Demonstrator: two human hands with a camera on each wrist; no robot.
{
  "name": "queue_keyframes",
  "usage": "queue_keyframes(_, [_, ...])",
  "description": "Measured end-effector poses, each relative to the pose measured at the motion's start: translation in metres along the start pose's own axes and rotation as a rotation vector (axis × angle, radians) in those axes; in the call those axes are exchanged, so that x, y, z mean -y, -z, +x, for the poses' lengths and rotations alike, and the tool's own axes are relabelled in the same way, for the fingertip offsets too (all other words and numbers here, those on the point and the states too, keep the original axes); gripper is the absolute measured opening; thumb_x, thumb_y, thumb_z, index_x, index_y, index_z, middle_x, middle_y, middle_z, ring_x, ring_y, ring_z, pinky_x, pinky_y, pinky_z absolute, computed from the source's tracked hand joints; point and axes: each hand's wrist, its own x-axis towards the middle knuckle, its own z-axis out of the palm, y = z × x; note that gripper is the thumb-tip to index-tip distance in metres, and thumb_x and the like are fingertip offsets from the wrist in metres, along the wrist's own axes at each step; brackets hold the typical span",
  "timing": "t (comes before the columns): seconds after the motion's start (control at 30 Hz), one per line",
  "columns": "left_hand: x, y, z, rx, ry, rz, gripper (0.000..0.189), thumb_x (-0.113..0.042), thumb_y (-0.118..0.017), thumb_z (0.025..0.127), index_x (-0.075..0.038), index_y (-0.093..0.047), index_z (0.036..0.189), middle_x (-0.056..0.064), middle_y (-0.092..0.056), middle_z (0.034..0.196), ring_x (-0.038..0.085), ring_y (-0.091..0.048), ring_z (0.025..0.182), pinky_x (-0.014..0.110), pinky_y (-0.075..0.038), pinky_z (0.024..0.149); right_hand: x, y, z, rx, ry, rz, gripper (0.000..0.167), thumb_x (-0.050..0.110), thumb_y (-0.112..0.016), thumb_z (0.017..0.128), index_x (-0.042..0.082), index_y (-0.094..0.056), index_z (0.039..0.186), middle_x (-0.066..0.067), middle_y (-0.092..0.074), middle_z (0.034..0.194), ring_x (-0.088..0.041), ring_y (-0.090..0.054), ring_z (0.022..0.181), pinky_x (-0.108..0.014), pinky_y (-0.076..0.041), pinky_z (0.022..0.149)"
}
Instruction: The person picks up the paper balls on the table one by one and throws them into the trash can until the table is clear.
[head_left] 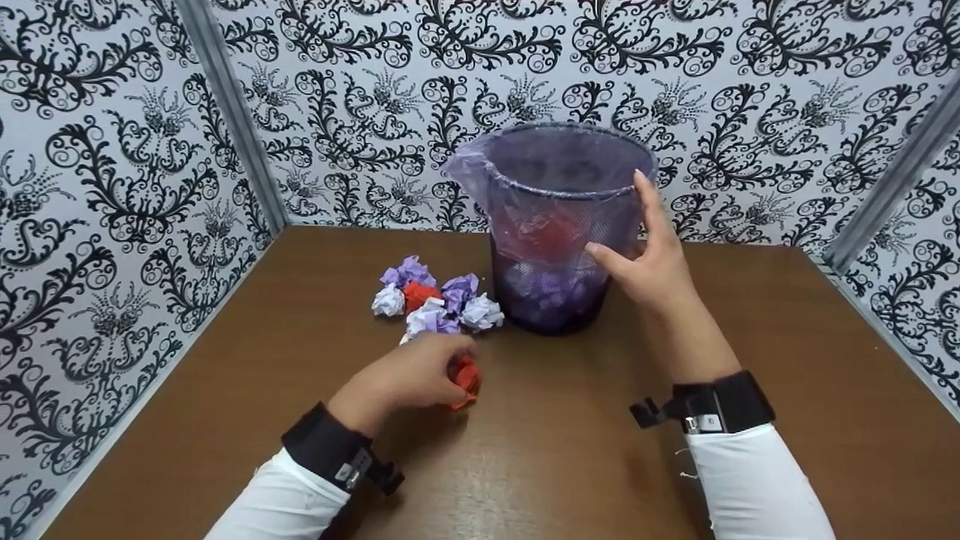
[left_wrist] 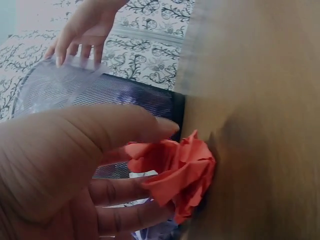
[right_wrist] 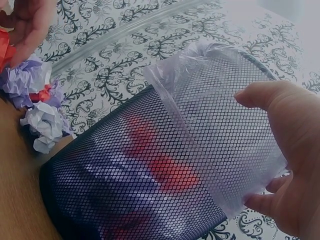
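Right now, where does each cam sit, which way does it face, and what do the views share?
Head: on the head, looking forward and down at the brown wooden table; shows both forearms, left hand and right hand.
Left wrist: behind the left hand's fingers, facing the crumpled red paper ball they grip.
Right wrist: beside the right hand, facing the black mesh wastebasket with its clear liner.
Shared: the wastebasket shows in all three views.
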Motion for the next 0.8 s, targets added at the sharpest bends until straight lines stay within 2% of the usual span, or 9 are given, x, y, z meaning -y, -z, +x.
queue_keyframes(0.3, [0.0012,-0.0039,-0.0010,-0.009,-0.039,0.019,0.035,-0.014,-0.082,0.078,-0.016,-0.065,0.108,-0.003,-0.064,0.087,0.012,-0.056,0.077,0.027,-0.049,0.065,-0.0002,-0.0017,-0.0006,-0.010,0.031,0.013,0.105,0.018,-0.085,0.082,0.032,-0.020,0.164,-0.004,-0.028,0.168,-0.028,-0.038,0.148,-0.059,-0.046,0.113])
queue_keyframes(0.47, [0.0016,-0.0030,-0.0013,0.000,-0.028,0.001,0.030,-0.013,-0.079,0.081,-0.017,-0.064,0.107,-0.005,-0.063,0.086,0.011,-0.057,0.076,0.027,-0.050,0.064,-0.0016,-0.0011,0.0002,-0.002,0.014,-0.003,0.107,0.017,-0.085,0.082,0.030,-0.017,0.165,-0.007,-0.026,0.169,-0.033,-0.037,0.149,-0.061,-0.045,0.113])
queue_keyframes(0.8, [0.0039,0.0017,0.0002,-0.053,-0.032,-0.056,0.022,-0.014,-0.075,0.083,-0.019,-0.062,0.100,-0.007,-0.063,0.084,0.009,-0.059,0.076,0.026,-0.050,0.064,0.0013,-0.0007,-0.0006,-0.004,0.003,-0.018,0.107,0.022,-0.086,0.082,0.038,-0.019,0.163,-0.005,-0.027,0.168,-0.031,-0.039,0.147,-0.059,-0.047,0.111])
